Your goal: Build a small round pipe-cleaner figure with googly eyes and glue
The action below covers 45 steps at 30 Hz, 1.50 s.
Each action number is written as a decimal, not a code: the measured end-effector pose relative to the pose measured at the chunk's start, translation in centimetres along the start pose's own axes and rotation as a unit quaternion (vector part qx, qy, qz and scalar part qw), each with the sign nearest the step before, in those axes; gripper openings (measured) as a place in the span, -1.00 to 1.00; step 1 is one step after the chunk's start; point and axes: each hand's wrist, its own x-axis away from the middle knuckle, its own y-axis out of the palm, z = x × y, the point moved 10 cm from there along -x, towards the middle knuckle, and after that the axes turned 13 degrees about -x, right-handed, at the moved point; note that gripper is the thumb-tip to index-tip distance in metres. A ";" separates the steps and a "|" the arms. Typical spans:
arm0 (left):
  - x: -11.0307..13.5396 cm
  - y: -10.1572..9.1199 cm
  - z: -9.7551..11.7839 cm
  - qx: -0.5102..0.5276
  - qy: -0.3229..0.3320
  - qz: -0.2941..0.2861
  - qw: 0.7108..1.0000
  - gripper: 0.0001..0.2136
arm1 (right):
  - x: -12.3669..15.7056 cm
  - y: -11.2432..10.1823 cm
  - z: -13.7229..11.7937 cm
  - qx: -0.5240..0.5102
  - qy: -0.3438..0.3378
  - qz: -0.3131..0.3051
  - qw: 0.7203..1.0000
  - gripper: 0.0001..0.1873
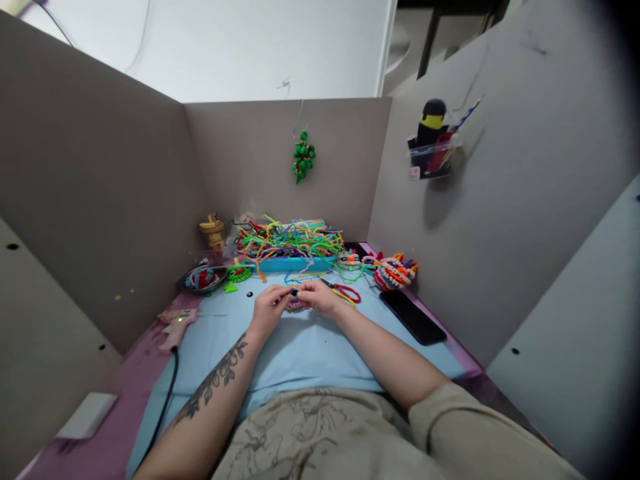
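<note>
My left hand (271, 308) and my right hand (319, 298) meet over the blue cloth, fingertips closed in pinches. Between them sits a small dark piece (294, 292), too small to make out fully. Just under the fingers shows part of a pink-purple fuzzy piece (296, 305), mostly hidden by the hands. Whether the two pieces are joined, I cannot tell. Close to my right hand lie scissors with red handles (349, 291). A small black-and-white disc, like a craft eye (250, 294), rests left of my left hand.
A blue tray (280, 265) heaped with colourful pipe cleaners (295, 237) stands at the back. To the left are a pink glue gun (179, 327) with its cord and a dark bowl (203, 279). A phone (413, 317) and an orange-white fuzzy figure (394, 272) lie right. Partition walls enclose the table.
</note>
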 end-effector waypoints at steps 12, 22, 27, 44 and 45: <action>0.1 -1.2 0.3 -0.035 0.010 0.046 0.998 -0.86 | -0.3 0.3 0.4 -0.038 -0.041 0.044 0.997 -0.76; 0.4 -1.3 -0.2 -0.044 -0.003 0.064 0.997 -0.82 | -0.2 0.3 -0.1 -0.043 -0.088 0.080 0.992 -0.71; 0.3 -1.0 0.0 -0.043 0.008 0.044 0.998 -0.79 | -0.2 0.3 0.1 -0.037 -0.074 0.074 0.994 -0.74; -0.1 -0.2 1.0 -0.048 0.065 -0.028 0.996 -0.87 | 0.4 1.3 0.0 0.025 0.024 -0.050 0.998 -0.70; -0.1 -0.2 1.0 -0.046 0.062 -0.029 0.997 -0.88 | 0.4 1.4 -0.1 0.027 0.028 -0.056 0.998 -0.69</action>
